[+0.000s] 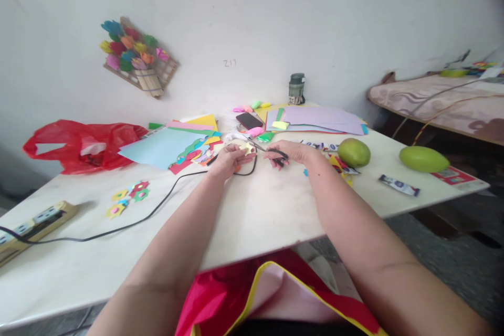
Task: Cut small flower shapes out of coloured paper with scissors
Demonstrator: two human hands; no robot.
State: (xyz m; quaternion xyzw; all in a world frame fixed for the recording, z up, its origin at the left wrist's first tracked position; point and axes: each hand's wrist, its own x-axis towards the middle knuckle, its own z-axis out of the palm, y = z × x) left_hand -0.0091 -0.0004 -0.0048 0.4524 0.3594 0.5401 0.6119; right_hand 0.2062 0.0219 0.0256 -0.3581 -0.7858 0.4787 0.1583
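My left hand (pixel 230 160) pinches thin, pale-yellow paper (pixel 248 148) just left of the scissors (pixel 260 147), whose black handles (pixel 280 154) my right hand (pixel 290 151) curls around. Right of the scissors sits a smooth, rounded green fruit (pixel 354 153).

One view is being taken from the person's head, aimed forward and down: forearms (pixel 169 241) are being shown close, left hand (pixel 227 161) and right hand (pixel 291 152) farther out over the worktop (pixel 268 210), the wall (pixel 244 16) beyond.

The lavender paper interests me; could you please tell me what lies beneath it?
Under the lavender paper, a blue sheet peeks out at the right. Most of it, and whatever else lies beneath, is covered.
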